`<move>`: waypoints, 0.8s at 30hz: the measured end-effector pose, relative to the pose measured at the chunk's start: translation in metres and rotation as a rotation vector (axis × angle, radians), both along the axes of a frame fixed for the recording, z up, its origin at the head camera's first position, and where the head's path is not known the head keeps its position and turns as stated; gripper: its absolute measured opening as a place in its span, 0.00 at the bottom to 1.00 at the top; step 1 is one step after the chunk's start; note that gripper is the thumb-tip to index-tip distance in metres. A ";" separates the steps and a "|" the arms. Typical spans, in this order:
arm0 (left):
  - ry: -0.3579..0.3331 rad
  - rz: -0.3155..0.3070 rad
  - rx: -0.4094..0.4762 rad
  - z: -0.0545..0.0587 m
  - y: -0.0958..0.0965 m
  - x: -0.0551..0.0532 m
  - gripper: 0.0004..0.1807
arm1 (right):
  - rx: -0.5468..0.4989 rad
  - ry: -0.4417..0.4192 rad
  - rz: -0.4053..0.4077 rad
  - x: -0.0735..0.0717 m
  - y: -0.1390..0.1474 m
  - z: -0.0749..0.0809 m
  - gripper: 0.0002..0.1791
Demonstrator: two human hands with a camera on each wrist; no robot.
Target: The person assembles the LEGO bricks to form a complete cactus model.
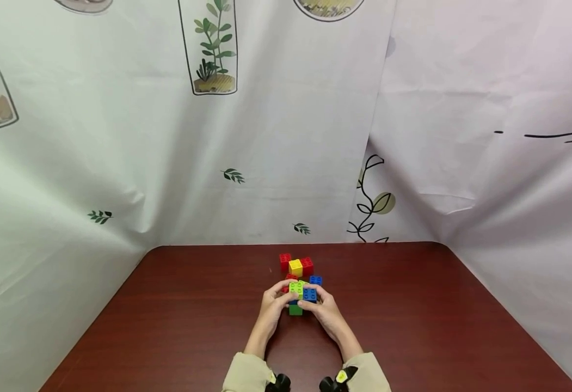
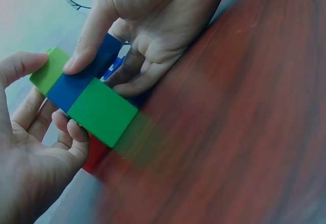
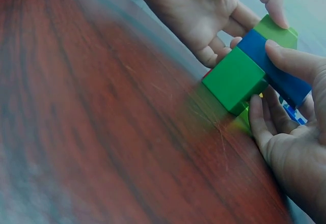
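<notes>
Left hand [image 1: 270, 309] fingers clamped on one lime block [image 1: 296, 288], right hand [image 1: 327, 310] fingers on one blue block [image 1: 309, 294], one green block [image 1: 295, 310] below, roughly midway between side edges of surface [image 1: 192, 305], two red blocks [image 1: 284, 262], one yellow block [image 1: 295, 267] near far edge

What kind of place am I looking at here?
Probably a small screened-off spot for play or filming: plant-printed fabric hangs behind and beside a dark reddish table, where colourful toy bricks are being handled.

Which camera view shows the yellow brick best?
The head view: no hand covers the yellow brick, and its studded top shows plainly. The left wrist view shows none of it; the right wrist view, at most a tiny yellow speck beyond the right hand.
</notes>
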State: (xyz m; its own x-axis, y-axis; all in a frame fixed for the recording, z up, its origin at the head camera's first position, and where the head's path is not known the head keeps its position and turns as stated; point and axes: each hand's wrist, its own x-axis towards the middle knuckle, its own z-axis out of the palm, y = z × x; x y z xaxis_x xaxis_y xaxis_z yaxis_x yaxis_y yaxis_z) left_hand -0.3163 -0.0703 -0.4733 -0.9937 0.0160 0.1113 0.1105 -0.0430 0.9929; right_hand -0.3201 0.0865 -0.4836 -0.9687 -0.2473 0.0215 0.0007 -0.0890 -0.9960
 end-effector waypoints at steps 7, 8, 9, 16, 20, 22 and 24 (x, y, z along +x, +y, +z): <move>-0.017 0.004 0.055 -0.003 0.004 0.000 0.19 | -0.017 0.018 -0.001 0.000 0.001 -0.002 0.28; -0.018 0.006 0.060 -0.003 0.005 -0.001 0.20 | -0.018 0.019 -0.004 -0.001 0.001 -0.002 0.28; -0.020 0.008 0.063 -0.003 0.005 -0.001 0.20 | -0.019 0.016 -0.006 -0.001 0.001 -0.002 0.28; -0.020 0.006 0.088 -0.004 0.006 -0.002 0.20 | -0.018 0.028 0.000 0.000 0.001 0.000 0.30; -0.020 -0.011 0.113 -0.004 0.006 -0.001 0.21 | -0.022 0.034 -0.001 0.000 0.000 0.000 0.29; -0.027 -0.016 0.131 -0.004 0.007 0.000 0.21 | -0.014 0.031 -0.003 0.000 0.001 0.000 0.29; -0.036 -0.024 0.150 -0.004 0.007 0.000 0.21 | 0.007 0.033 -0.020 0.000 0.001 0.000 0.29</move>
